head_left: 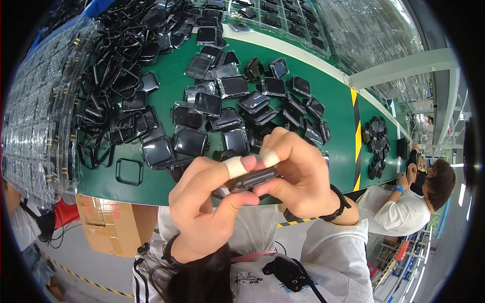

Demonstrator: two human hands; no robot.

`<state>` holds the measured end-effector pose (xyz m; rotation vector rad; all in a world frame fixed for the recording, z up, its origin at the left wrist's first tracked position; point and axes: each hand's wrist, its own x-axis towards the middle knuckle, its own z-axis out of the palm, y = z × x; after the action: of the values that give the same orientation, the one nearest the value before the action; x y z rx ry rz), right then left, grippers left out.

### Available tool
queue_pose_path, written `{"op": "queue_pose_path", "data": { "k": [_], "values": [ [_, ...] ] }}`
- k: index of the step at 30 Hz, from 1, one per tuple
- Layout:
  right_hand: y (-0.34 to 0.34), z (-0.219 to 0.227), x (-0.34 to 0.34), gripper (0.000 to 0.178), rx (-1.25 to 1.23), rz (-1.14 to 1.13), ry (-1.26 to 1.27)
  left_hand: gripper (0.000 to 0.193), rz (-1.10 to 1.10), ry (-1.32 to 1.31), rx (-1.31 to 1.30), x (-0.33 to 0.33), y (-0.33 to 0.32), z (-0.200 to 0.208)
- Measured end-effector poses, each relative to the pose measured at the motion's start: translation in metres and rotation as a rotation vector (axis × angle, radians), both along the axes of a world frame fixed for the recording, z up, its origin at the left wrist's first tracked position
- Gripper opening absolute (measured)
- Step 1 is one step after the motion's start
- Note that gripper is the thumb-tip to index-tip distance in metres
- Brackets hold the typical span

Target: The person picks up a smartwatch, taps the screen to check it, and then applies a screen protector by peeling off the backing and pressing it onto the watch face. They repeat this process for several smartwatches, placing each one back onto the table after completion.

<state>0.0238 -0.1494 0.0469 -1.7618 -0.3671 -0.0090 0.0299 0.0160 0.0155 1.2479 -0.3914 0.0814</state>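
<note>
Between my two hands, over the table's near edge, is a dark smartwatch body (254,179), held edge-on. My left hand (204,207) pinches its left end between thumb and index finger. The right end sits in the closed fingers of my right hand (300,171). Pale tape wraps a finger on each hand. Just beyond them, several black square watch bodies (191,142) lie scattered, many in clear film. To the left, one black rectangular frame (129,171) lies flat near the edge, in front of a heap of similar frames (126,83).
The green table (338,136) bears a yellow-black stripe (357,136) on the right, with another dark pile (376,146) past it. Clear plastic trays (43,111) are stacked at left. A cardboard box (108,227) stands below the edge. A co-worker (409,202) sits at far right.
</note>
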Motion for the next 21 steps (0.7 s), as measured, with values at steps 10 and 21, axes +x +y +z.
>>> {"op": "queue_pose_path", "data": {
  "k": [10, 21],
  "values": [
    [-0.054, 0.036, 0.098, 0.023, -0.753, -0.265, -0.16, 0.052, 0.119, 0.1, -0.011, 0.015, 0.006, -0.011],
    [-0.074, -0.003, 0.212, 0.035, -0.943, -0.11, -0.184, 0.02, -0.056, 0.244, -0.142, 0.022, 0.035, -0.01]
  ]
}}
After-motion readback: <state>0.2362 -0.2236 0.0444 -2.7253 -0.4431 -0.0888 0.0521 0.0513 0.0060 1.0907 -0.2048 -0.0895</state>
